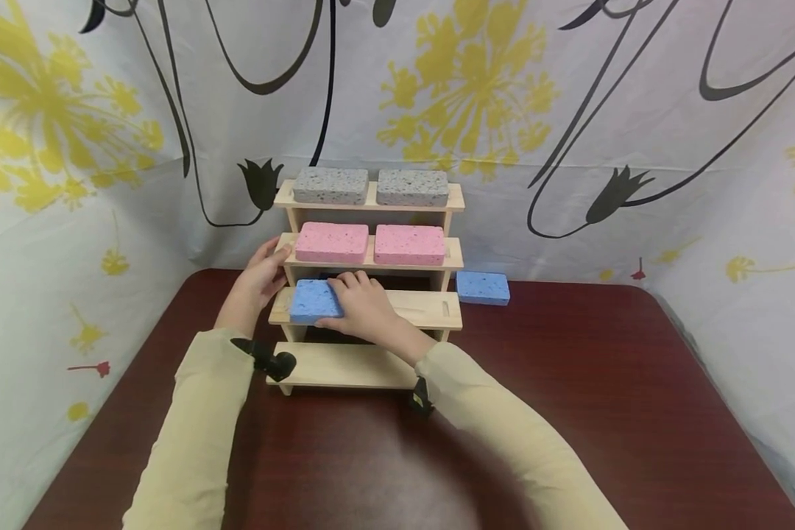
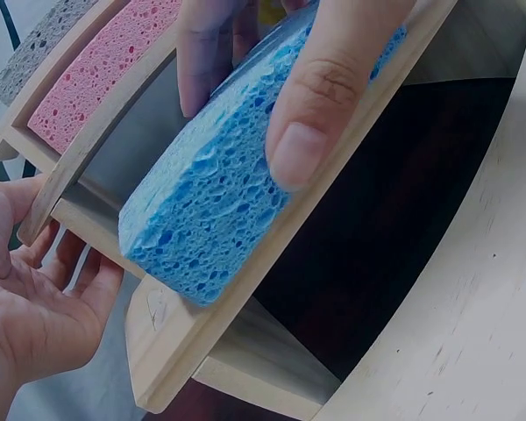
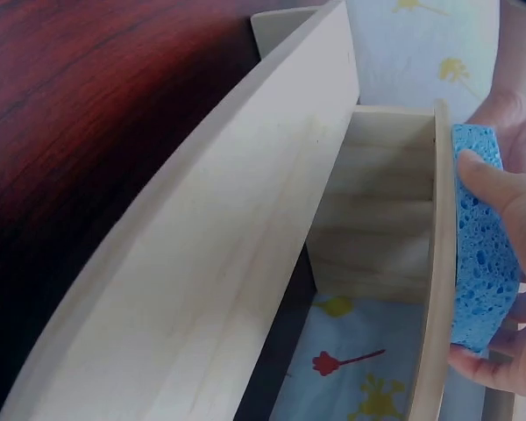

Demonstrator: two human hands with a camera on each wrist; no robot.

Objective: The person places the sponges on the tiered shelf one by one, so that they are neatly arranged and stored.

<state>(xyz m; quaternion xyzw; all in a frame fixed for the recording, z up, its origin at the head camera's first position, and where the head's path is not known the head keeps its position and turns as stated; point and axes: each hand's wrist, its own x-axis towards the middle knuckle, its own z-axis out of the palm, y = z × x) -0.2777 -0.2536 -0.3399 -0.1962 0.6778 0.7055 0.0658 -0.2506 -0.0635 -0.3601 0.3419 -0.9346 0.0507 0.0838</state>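
While the right hand (image 1: 364,305) curls its fingers (image 2: 311,114) round a blue sponge (image 1: 313,302) on the wooden rack's (image 1: 430,309) third step, the left hand (image 1: 260,278), fingers relaxed, touches the rack's side; no writing is legible.

This looks like a small staged recording booth, not a real home or shop. A white cloth backdrop (image 1: 570,110) with yellow flowers and black curved lines closes the far edge and both side edges of the dark red-brown table (image 1: 570,412). At the table's far edge stands only 1 wooden step shelf (image 1: 371,368) with 4 levels, holding coloured sponges (image 1: 371,243) in neat pairs, like a prepared exercise.
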